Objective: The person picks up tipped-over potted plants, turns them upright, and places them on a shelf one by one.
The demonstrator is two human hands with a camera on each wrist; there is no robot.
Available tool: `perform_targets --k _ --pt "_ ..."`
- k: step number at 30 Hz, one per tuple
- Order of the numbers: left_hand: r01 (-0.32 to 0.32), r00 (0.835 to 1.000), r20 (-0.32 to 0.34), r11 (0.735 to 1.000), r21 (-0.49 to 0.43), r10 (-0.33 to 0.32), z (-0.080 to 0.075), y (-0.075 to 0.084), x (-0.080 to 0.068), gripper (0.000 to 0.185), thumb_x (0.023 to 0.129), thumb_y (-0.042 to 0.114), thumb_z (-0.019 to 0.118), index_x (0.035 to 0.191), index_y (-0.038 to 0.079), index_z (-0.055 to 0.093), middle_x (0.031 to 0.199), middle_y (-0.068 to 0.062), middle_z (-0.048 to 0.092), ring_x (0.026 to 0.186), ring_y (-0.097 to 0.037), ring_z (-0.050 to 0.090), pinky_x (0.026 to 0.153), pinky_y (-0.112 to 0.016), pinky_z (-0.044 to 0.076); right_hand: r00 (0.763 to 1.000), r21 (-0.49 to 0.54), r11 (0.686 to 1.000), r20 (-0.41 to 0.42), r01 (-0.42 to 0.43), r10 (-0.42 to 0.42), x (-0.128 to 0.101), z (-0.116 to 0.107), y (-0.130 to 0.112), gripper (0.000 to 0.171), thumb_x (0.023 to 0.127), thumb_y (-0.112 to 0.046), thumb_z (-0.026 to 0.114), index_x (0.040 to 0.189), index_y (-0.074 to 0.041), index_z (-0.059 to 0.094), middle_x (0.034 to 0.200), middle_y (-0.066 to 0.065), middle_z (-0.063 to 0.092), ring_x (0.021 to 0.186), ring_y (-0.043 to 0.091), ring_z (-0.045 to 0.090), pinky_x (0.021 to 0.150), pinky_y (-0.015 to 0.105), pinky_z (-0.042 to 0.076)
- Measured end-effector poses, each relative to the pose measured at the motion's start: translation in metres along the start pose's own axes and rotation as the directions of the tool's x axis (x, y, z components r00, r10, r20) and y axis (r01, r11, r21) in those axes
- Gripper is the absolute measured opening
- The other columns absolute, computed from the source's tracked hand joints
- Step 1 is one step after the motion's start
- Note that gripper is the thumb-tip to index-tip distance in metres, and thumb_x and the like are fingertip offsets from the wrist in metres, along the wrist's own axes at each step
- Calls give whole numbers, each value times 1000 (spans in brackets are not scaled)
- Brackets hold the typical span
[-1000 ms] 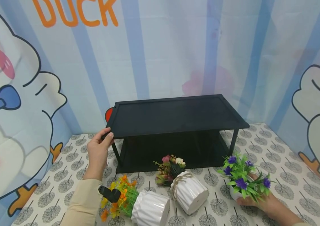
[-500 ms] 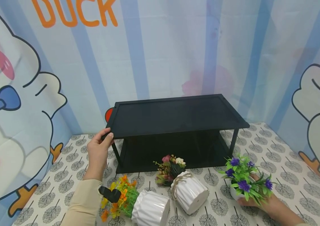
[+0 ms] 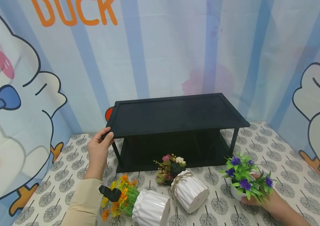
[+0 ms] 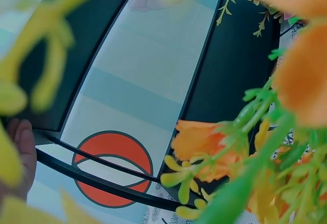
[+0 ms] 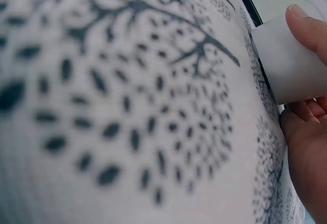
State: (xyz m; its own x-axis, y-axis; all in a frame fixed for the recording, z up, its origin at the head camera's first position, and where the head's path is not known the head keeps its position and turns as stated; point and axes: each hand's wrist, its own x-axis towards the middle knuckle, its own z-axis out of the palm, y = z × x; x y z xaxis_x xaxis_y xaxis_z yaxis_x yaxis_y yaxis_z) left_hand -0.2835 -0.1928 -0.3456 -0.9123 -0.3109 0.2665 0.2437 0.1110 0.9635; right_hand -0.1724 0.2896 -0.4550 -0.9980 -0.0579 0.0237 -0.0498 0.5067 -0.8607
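My left hand [image 3: 98,152] pinches the front left corner of a black two-tier shelf [image 3: 174,114], thumb on top. In the left wrist view, fingertips [image 4: 23,137] show at the shelf's edge. At the right, my right hand [image 3: 270,201] holds a small potted plant [image 3: 244,183] with purple flowers and green leaves. The right wrist view shows thumb and fingers around its white pot [image 5: 291,55], close to the tablecloth; whether the pot touches the cloth I cannot tell. Leaves partly hide this hand in the head view.
Two white ribbed pots lie tipped over in front of the shelf: one with orange and yellow flowers [image 3: 151,207], one with twine and pink and cream flowers [image 3: 191,193]. A tree-patterned cloth [image 3: 219,205] covers the table. Behind hangs a striped duck backdrop [image 3: 162,56].
The purple-flowered potted plant and my right hand have shifted slightly to the right and nearer. My left hand stays on the shelf corner, and the tipped pots lie as before.
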Motion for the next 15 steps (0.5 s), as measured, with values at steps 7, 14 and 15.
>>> perform_targets --k 7,14,15 --pt "1 1000 -2 1000 -15 -1 -1 -1 -1 36 92 19 59 125 5 57 126 -7 47 96 -4 56 82 -11 52 998 -4 999 46 -44 44 0 -2 -1 79 75 -14 77 136 8 32 131 28 43 91 -16 46 88 42 51" --pt "-10 1000 -2 1000 -3 10 -1 -4 -1 36 92 19 58 125 4 58 125 -7 48 95 -4 56 81 -11 52 995 -40 996 53 -84 86 0 -3 -3 75 77 -20 76 134 7 35 128 26 46 104 17 57 87 45 51" --pt "-11 1000 -2 1000 2 11 -1 -4 -1 36 92 20 58 125 4 58 125 -8 48 95 -3 56 81 -10 52 992 -66 991 52 -113 117 0 -4 -4 78 77 -23 76 135 8 33 129 27 45 108 27 56 89 48 50"
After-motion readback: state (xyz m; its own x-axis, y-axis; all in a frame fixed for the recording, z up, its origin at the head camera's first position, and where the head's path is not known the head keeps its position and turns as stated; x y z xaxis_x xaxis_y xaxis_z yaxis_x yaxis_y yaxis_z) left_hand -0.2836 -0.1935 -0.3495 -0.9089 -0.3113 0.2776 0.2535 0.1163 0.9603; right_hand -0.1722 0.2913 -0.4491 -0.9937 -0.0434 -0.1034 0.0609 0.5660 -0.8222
